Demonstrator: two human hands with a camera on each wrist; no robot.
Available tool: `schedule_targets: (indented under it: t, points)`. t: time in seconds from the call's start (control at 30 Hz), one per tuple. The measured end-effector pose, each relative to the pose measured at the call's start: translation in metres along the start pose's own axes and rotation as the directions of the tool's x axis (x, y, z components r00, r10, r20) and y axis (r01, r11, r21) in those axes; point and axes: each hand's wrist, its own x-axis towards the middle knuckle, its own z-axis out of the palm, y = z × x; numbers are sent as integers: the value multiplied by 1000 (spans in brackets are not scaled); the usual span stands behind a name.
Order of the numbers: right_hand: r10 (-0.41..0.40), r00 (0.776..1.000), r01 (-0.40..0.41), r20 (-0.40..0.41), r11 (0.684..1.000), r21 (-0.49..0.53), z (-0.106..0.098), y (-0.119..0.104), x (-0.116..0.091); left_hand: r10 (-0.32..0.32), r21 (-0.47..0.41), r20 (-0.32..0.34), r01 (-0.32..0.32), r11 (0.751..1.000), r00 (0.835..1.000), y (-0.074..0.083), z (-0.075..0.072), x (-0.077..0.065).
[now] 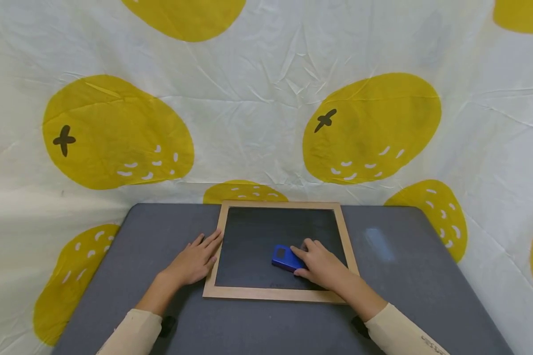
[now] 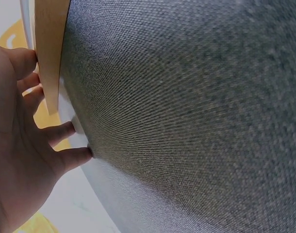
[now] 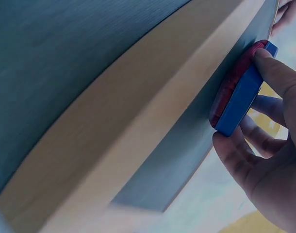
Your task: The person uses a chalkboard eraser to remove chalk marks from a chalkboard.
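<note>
A small chalkboard [image 1: 257, 231] in a light wooden frame [image 1: 266, 294] lies on the grey table. My right hand [image 1: 322, 266] grips a blue chalkboard eraser [image 1: 282, 257] on the lower middle of the board. In the right wrist view the eraser [image 3: 241, 99] shows its red felt side against the dark surface, with thumb and fingers around the blue back. My left hand [image 1: 195, 261] rests with spread, fairly straight fingers at the frame's left edge. Seen from the left wrist, fingertips of that hand [image 2: 22, 126] touch the wooden edge [image 2: 48, 53] and the tabletop.
The grey table [image 1: 426, 296] extends around the board on both sides and in front. Behind it hangs a white cloth [image 1: 248, 133] printed with yellow fruit shapes. A pale patch of light [image 1: 379, 244] shows on the table right of the frame.
</note>
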Motion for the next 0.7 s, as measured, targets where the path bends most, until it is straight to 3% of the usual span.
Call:
schedule_targets:
  t: [0.37, 0.7]
  points:
    - [101, 992, -99, -71, 995, 19, -7, 55, -43, -4, -16, 0, 4, 1000, 1000, 0, 1, 0]
    - [106, 991, -103, -80, 994, 43, -2, 66, -48, 0, -10, -6, 0, 1000, 1000, 0, 2, 1]
